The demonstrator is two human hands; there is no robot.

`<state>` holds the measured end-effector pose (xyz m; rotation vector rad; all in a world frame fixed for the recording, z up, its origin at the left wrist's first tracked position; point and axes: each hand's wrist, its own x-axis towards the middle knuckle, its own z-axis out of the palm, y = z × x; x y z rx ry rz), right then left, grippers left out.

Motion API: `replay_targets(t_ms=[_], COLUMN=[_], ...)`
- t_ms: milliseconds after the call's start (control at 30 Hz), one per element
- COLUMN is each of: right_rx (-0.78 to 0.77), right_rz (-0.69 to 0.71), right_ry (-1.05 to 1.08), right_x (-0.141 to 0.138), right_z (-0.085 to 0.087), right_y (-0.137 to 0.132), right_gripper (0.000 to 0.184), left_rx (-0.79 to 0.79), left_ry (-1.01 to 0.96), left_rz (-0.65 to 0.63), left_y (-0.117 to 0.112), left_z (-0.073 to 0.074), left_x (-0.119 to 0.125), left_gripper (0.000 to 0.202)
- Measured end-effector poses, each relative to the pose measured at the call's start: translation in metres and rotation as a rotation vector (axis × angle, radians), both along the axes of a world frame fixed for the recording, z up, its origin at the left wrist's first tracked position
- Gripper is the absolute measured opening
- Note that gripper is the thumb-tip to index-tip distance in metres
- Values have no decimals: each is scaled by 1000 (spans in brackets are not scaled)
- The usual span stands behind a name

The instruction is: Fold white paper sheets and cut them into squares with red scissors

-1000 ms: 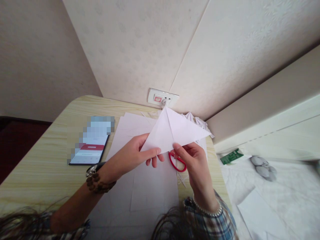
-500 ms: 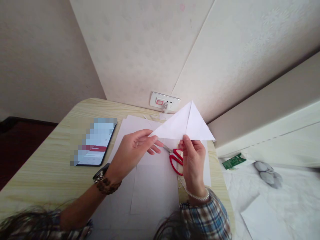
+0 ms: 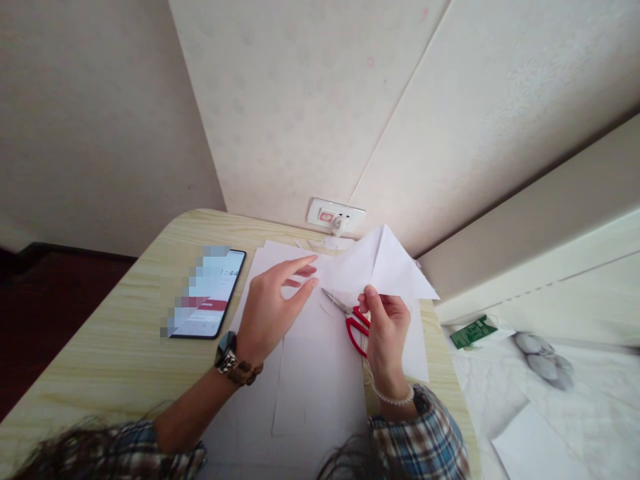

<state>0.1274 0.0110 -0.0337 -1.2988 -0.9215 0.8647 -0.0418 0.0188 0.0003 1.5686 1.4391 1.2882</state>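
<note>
A folded triangle of white paper (image 3: 385,263) is pinched at its lower edge between the thumb and fingers of my right hand (image 3: 385,320). A crease runs from its peak down to the thumb. My left hand (image 3: 275,300) is beside the triangle's left corner, thumb and fingers apart, with nothing in it. Under the held paper, red-handled scissors (image 3: 356,327) lie on the table, their blades pointing to the upper left. My right hand hides part of the handles. White sheets (image 3: 320,387) are spread beneath both hands.
A phone with a lit screen (image 3: 210,313) lies left of the sheets on the wooden table (image 3: 125,320). Behind stands the wall with a socket and plug (image 3: 336,217). Beyond the table's right edge are a green-and-white carton (image 3: 473,332), a grey rounded object (image 3: 543,360) and a paper sheet (image 3: 530,440).
My left hand has let go of the triangle's left corner, and its fingers have opened. My right hand keeps its pinch on the paper. The whole view has shifted slightly.
</note>
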Motion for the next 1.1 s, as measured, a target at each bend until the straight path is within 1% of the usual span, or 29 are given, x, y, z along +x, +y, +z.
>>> replay_targets(t_ms=[67,133,233,300,400,567,700,867,1000,1100], right_rx=[-38,-74,-101,-109,-107,-113,-125,-135,-162,-169], right_rz=[87,227,426,501,518,535,520,528,483,461], right_ry=[-79,-179,-348,-419,-413,-305,-301,-300,-288,-281], right_x=[1,3,4,4,1,-2,-2,-3,-2,0], right_z=[1,1,3,4,4,4,7,5,2,2], right_y=[-2,-5,-8,-9,-10,-10,-10,-10,-9,-9], right_gripper=[28,28,27,26,26,23,24,25,28,30], left_rx=[41,33,-63,-136,-178,-242,-221,-194,-143,-143], left_ry=[-42,-146,-339,-429,-494,-520,-481,-445,-424,-417], left_rz=[-10,-32,-75,-78,-35,-3,27,49,107,138], left_y=[1,1,2,3,4,6,6,6,7,7], left_z=[0,1,0,1,0,-4,-7,-5,-4,-4], left_x=[0,-1,-2,-4,-5,-6,-6,-6,-7,-9], left_gripper=[36,34,20,8,13,11,13,10,9,9])
